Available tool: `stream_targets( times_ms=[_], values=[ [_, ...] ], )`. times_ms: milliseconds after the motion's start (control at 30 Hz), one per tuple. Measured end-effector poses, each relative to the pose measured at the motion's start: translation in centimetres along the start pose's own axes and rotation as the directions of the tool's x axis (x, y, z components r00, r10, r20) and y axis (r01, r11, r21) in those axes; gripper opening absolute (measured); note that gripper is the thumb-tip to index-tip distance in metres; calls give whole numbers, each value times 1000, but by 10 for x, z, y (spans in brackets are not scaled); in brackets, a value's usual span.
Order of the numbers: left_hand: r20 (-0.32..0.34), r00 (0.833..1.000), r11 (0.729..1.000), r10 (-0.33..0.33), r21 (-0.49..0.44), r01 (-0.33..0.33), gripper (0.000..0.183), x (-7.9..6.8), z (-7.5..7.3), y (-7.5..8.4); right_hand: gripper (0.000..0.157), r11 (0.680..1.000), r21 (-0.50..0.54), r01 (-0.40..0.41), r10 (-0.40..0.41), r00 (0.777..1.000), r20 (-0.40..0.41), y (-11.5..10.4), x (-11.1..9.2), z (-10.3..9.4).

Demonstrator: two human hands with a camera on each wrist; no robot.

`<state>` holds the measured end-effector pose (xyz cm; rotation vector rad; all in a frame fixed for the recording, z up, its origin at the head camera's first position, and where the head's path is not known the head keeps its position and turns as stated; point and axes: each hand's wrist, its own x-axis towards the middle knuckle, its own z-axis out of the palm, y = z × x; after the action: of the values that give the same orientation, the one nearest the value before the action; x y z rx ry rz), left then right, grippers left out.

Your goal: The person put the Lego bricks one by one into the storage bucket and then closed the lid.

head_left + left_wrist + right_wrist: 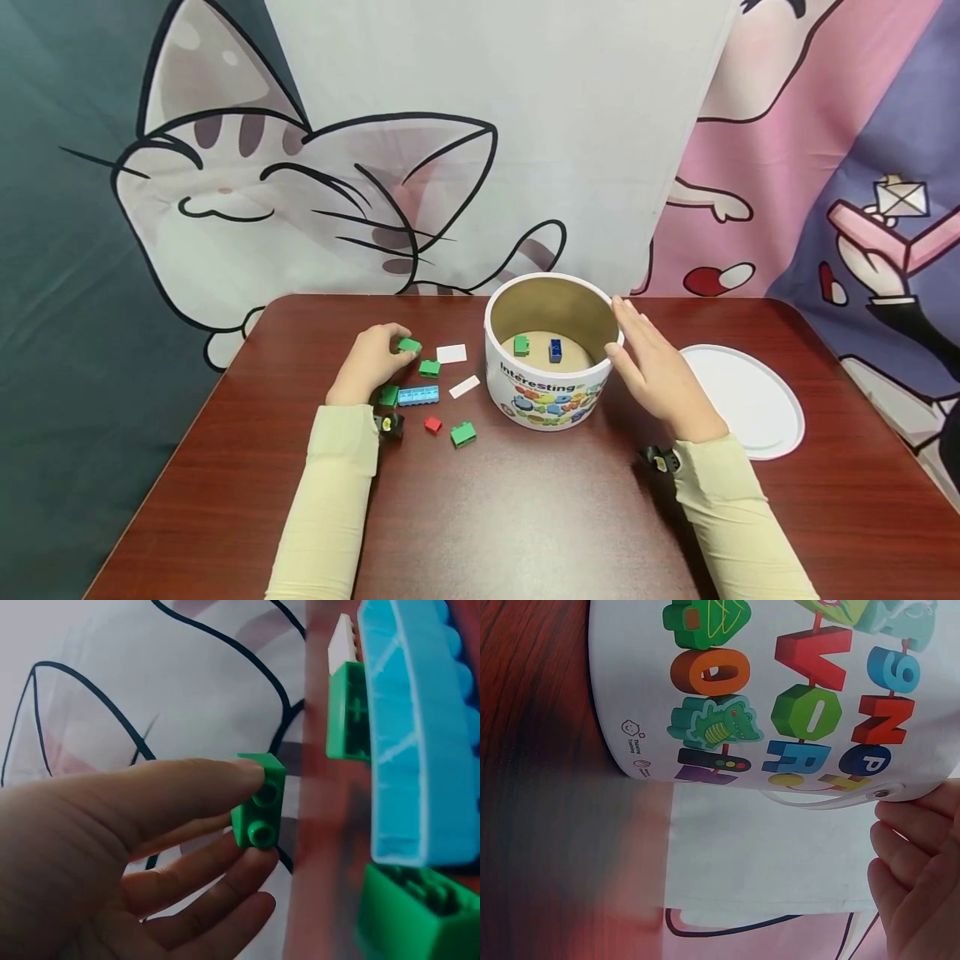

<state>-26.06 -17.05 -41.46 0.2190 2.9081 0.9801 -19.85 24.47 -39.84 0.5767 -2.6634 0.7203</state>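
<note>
Thumb and fingertips of my left hand (367, 362) pinch a small green toy brick (409, 345); its two studs show in the left wrist view. Around that hand lie a long light blue brick (418, 396), more green bricks (430, 368), a small red brick (432, 425) and two flat white pieces (452, 354). My right hand (663, 379) has its fingers straight, the tips against the right rim of a white printed bucket (517, 392). Inside the bucket, a green brick (521, 346) and a dark blue brick (555, 351) rest on the bottom.
Behind my right hand, a round white lid (757, 408) lies flat on the reddish-brown table (525, 517). A cloth with cartoon drawings (585, 150) hangs beyond the table's far edge. The bucket's clear handle (817, 804) shows in the right wrist view.
</note>
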Motion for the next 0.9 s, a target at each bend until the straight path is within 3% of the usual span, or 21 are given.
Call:
stream_targets(
  times_ms=[267,700,900],
  values=[
    [-56,994,995,91,-35,-93,41,-4,-5,14,67,1000,-3,5,-5,1000,-2,2,0,0],
    [-150,962,972,228,-28,-234,42,-17,-10,47,66,1000,4,8,-8,1000,-12,4,-1,2],
    [-215,926,947,309,-23,-321,42,-22,-8,60,65,1000,6,22,-22,1000,-20,4,-1,2]
  ],
)
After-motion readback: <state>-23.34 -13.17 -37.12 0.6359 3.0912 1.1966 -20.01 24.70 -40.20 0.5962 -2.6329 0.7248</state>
